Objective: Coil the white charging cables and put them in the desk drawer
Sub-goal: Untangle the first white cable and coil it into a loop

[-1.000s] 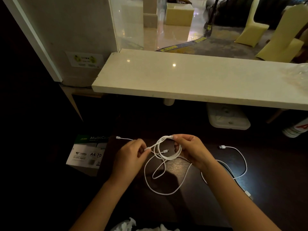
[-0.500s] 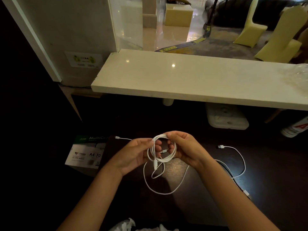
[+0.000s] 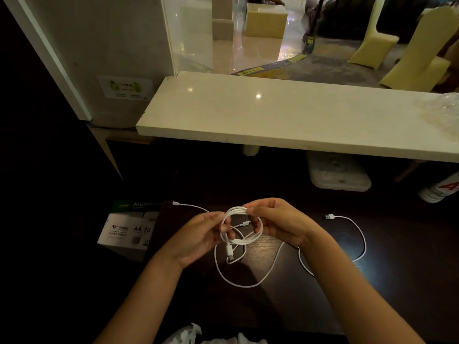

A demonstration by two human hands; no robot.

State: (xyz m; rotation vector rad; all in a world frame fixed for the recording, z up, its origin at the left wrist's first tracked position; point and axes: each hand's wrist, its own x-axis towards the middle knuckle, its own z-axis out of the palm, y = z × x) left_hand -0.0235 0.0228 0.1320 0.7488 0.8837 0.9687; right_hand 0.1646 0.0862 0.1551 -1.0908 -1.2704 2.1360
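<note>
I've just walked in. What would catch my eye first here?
Two hands, left hand and right hand, hold a half-wound thin white charging cable over the dark wooden desk. A pale stone counter glows beyond, and a second white cable lies loose at right.

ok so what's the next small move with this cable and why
Probably wrap one more loop onto the coil. Both hands grip it, the left hand at its left side and the right hand at its top, yet a long slack loop of the same white cable hangs onto the dark desk below. The second cable lies uncoiled to the right.
</note>
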